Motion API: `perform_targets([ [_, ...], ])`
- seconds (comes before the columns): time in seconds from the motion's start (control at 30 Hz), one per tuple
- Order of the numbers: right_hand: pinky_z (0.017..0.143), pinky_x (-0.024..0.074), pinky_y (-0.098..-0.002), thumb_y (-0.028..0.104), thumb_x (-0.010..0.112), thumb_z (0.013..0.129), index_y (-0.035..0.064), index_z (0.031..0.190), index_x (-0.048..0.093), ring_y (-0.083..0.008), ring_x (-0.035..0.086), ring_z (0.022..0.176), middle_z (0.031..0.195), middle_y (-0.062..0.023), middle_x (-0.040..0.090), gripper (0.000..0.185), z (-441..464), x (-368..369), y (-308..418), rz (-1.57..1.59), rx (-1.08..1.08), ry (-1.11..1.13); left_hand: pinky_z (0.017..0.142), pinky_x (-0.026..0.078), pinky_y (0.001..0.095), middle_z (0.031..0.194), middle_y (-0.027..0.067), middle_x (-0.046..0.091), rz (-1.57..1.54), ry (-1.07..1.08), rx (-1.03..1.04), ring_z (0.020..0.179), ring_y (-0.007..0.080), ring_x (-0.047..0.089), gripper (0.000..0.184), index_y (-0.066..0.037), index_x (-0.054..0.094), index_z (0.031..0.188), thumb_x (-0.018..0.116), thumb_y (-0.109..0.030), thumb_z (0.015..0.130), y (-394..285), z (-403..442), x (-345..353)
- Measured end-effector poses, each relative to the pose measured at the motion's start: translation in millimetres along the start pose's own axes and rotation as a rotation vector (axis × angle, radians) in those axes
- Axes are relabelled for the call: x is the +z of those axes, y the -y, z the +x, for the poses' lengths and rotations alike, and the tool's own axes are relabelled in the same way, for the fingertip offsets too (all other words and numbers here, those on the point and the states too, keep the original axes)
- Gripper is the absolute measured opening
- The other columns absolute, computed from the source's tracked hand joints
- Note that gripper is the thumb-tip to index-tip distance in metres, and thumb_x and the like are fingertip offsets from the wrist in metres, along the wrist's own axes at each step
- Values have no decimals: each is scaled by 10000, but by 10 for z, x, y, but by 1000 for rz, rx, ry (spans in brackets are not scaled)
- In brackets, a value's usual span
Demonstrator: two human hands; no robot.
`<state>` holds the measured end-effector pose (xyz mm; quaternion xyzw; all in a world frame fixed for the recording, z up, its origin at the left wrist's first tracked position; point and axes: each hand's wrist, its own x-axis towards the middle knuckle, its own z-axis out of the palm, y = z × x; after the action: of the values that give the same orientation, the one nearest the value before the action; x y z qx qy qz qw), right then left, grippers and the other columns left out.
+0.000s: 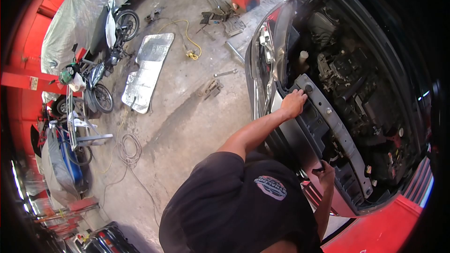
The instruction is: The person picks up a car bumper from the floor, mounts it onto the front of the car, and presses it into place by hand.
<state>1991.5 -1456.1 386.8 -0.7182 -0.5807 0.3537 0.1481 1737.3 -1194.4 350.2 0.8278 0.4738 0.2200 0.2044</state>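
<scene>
- Grey front panel [302,145] runs along the nose of the car [283,28], right of the frame's centre, beside a metal bar [336,131].
- The left hand [294,103], right of centre, lies over the panel's upper end, near the bar; its fingers bend over the edge, but I cannot tell how tightly.
- The right hand [325,176], lower in the frame, grasps the panel's edge with curled fingers.
- The 2 hands sit well apart along the panel, which likely steadies it better than a hold at 1 spot.
- The engine bay [358,72], upper right, lies open, so the panel's edge seems reachable from above.
- A wrench [226,72] lies on the floor above centre, perhaps left there to be handy yet out of the way.
</scene>
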Motion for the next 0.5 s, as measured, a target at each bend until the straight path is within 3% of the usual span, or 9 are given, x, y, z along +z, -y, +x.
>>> perform_targets([
  [0.27, 641, 498, -321, 57, 831, 650, 68, 1073, 709, -162, 639, 647, 751, -80, 694, 440, -7, -8, 15, 9, 0, 1, 806, 555, 427, 1009, 145, 606, 10, 7, 5, 1007, 330, 603, 141, -40, 642, 949, 587, -96, 832, 15, 3, 22],
  [0.37, 639, 496, -316, 56, 831, 648, 68, 1067, 711, -154, 638, 650, 746, -70, 693, 436, -2, 1, -3, 29, 3, -1, 811, 546, 435, 1013, 128, 599, 22, 24, -5, 1008, 319, 598, 126, -48, 632, 969, 600, -150, 903, 20, 4, 27],
  [0.5, 637, 496, -313, 59, 833, 646, 69, 1065, 712, -147, 636, 652, 743, -59, 693, 437, -3, 1, -3, 83, 13, 4, 809, 549, 435, 1015, 135, 603, 19, 20, -2, 1010, 324, 600, 130, -45, 636, 966, 597, -132, 877, 24, 4, 36],
])
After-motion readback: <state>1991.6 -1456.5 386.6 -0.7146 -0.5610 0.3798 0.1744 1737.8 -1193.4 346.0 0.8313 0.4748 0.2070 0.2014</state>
